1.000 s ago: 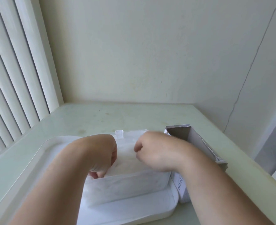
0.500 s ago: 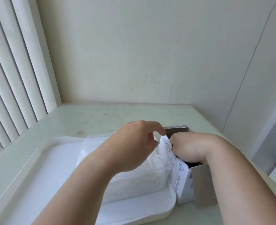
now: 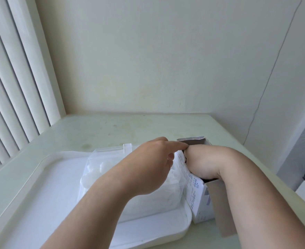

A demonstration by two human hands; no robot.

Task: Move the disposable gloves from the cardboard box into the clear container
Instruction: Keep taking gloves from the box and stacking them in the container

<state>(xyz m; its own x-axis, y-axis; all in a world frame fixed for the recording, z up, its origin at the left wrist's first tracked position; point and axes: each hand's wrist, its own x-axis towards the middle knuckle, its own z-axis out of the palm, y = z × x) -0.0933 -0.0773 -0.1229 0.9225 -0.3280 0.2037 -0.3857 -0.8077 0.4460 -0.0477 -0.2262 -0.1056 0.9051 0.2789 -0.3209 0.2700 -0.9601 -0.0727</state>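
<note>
Disposable gloves (image 3: 128, 178), thin, limp and clingy, partly heaped already in the clear container (image 3: 112, 153) on the white tray (image 3: 45, 186), the rest presumably down in the cardboard box (image 3: 200, 200) just beside it. Right hand (image 3: 202, 164) sunk into the box mouth, fingers hidden, grip impossible to tell; left hand (image 3: 153, 169) loosely open, forefinger steadying the box's upper edge. Probably weightless and slippery: best pinched as a bunch, low in the stack.
</note>
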